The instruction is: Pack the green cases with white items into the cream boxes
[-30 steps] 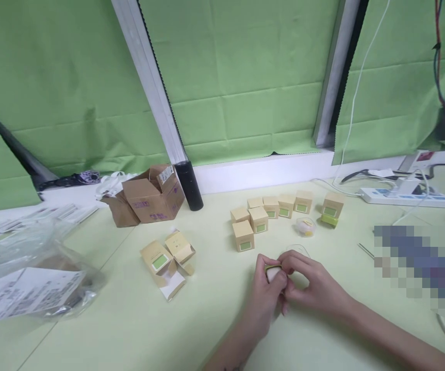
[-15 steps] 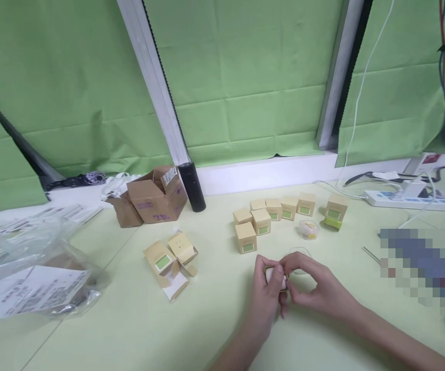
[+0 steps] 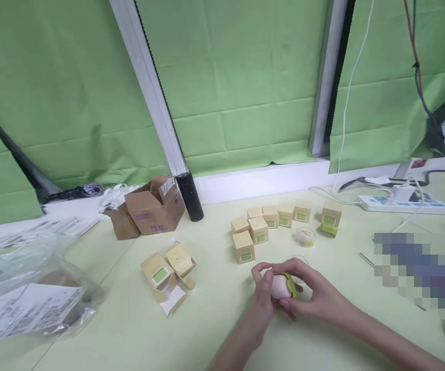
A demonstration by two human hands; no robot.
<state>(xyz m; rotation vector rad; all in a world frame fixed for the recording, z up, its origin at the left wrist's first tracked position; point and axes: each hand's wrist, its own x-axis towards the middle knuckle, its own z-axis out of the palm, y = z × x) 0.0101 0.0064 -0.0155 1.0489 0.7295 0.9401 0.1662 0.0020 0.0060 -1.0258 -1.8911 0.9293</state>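
Note:
Between my two hands, above the table, is a small rounded white object with a yellow-green cover or rim [image 3: 282,286]. My left hand [image 3: 261,293] grips its left side, the thumb lying on the white face. On the right, my right hand [image 3: 307,286] curls its fingers and thumb around the green edge. Their fingers hide part of the object. Just beyond my hands stand several small tan boxes with green labels [image 3: 244,247]. A clear round pack with white and yellow contents [image 3: 306,236] lies near them.
Opened small boxes [image 3: 159,275] lie to the left. Further back are a brown carton [image 3: 155,211] and a black cylinder [image 3: 190,198]. A clear plastic bag [image 3: 44,304] sits far left. At right are a power strip [image 3: 404,204], cables and a blurred-out patch.
The object has been turned in my hands, so more of its white face and green edge shows. My right hand has shifted to wrap around its right side. The view has tilted slightly.

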